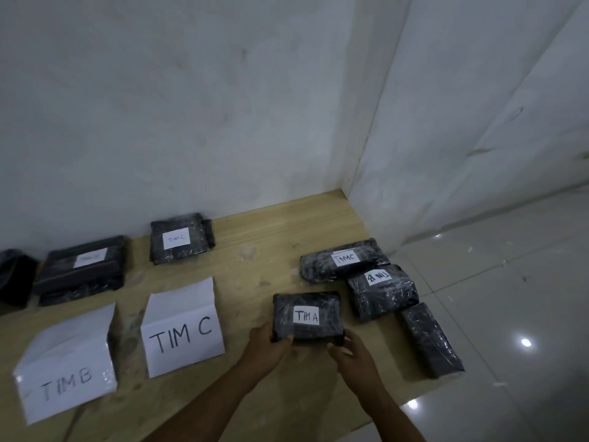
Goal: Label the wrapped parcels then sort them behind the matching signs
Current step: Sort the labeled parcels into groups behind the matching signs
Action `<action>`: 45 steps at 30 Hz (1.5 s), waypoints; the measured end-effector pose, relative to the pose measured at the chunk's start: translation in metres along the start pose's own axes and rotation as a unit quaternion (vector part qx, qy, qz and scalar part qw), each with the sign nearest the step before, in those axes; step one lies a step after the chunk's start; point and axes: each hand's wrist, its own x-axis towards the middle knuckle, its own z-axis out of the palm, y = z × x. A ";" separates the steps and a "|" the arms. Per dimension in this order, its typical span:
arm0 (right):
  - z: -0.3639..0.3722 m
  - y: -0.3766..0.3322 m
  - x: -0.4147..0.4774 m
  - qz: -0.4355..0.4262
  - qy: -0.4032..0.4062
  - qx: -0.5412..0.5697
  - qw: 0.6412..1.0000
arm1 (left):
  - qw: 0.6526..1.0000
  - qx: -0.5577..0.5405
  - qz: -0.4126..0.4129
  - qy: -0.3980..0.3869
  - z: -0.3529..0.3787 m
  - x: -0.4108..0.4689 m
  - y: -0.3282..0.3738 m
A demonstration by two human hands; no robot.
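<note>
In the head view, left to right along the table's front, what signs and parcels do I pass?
White folded paper sign marked TIM B, white folded paper sign marked TIM C, black plastic-wrapped parcel labelled TIM A, black plastic-wrapped parcel with no label showing.

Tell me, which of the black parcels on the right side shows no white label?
The bare parcel lying at the right edge of the table; its neighbours, like the TIM A parcel, each carry a white label.
</note>
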 end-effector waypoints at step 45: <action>0.549 -0.190 -0.090 -0.252 -0.126 -0.150 0.948 | 0.889 -0.202 -0.006 0.410 -0.527 -0.071 -0.211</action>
